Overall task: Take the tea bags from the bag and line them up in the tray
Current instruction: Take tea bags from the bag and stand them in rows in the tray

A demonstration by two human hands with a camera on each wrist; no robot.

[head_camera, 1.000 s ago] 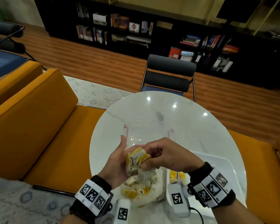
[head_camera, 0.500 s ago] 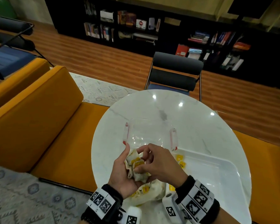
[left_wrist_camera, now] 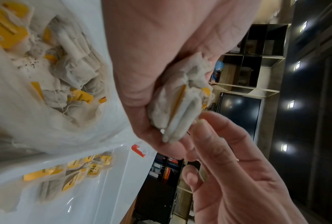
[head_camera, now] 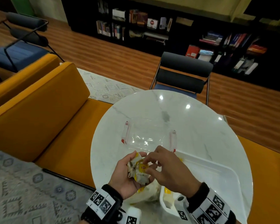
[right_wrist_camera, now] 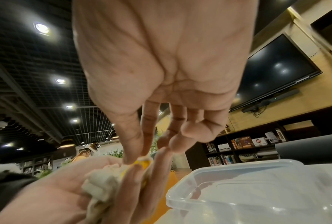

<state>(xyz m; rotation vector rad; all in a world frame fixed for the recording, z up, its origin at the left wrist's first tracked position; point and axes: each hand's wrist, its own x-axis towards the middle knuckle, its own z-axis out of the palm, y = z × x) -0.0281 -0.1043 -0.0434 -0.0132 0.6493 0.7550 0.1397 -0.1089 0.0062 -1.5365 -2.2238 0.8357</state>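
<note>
Head view: the left hand [head_camera: 128,177], palm up at about 6 o'clock over the round white marble counter [head_camera: 192,126], cups a crumpled bunch of tea bags [head_camera: 138,170] with yellow tags, its fingers curled round them. The right hand [head_camera: 170,170], at 3 o'clock of the bunch, pinches one yellow tag [head_camera: 144,167] between thumb and forefinger; its other fingers are loosely bent. Beneath the hands, at the counter's near edge, lies the white plastic bag [head_camera: 149,194] with more tea bags inside. The white tray [head_camera: 225,175] sits at 4 o'clock on the counter, beside the bag. A clear lidded container [head_camera: 145,136] with red-tipped clips stands at 12 o'clock of the hands.

Left wrist view: the bunch [left_wrist_camera: 180,103] is pressed between left palm [left_wrist_camera: 161,53] and fingers; right fingertips [left_wrist_camera: 201,125] touch its lower edge. The open bag [left_wrist_camera: 55,75] holds many loose tea bags, and several tea bags [left_wrist_camera: 74,171] lie side by side in a corner of the tray [left_wrist_camera: 84,204].

Right wrist view: right thumb and forefinger [right_wrist_camera: 134,144] close on the tag [right_wrist_camera: 142,164] atop the bunch in the left palm [right_wrist_camera: 55,197]; the clear container [right_wrist_camera: 247,189] is at 4 o'clock.
</note>
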